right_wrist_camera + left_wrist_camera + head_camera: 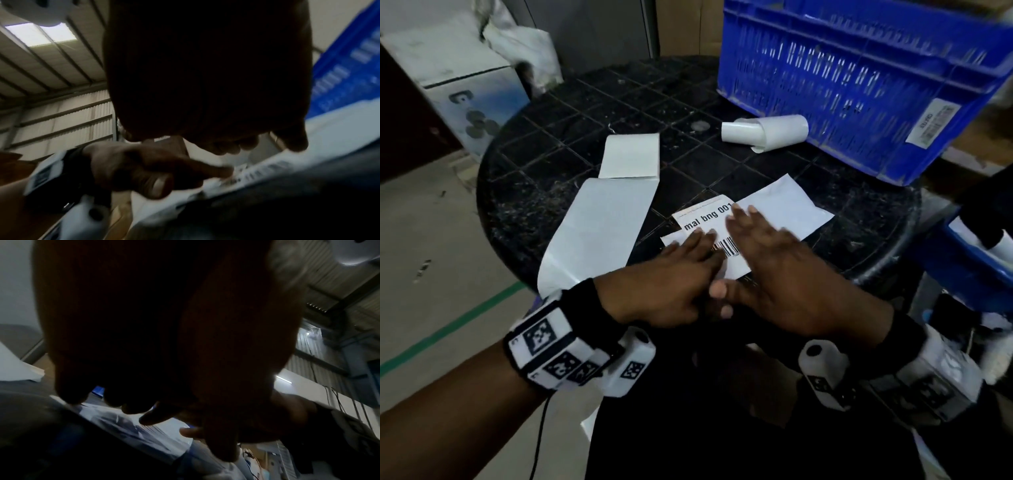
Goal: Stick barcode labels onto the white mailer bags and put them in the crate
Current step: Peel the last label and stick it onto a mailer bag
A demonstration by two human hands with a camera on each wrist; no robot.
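Both hands lie flat in the head view: left hand (671, 277) and right hand (774, 263), fingers straight and spread, press a white paper barcode label (705, 219) onto a white plastic mailer bag (787, 209) on the black round tabletop (571, 113). I judge the sticking step nearly done. Beyond the right hand's fingertips stands a blue slatted plastic crate (859, 78).

Left wrist view, dark: straight fingers (115, 395) touch the white bag.

Right wrist view: fingertips (296, 142) rest on the label, left hand just beside. Next calls for gripping the bag's edge and lifting it forward into the crate.
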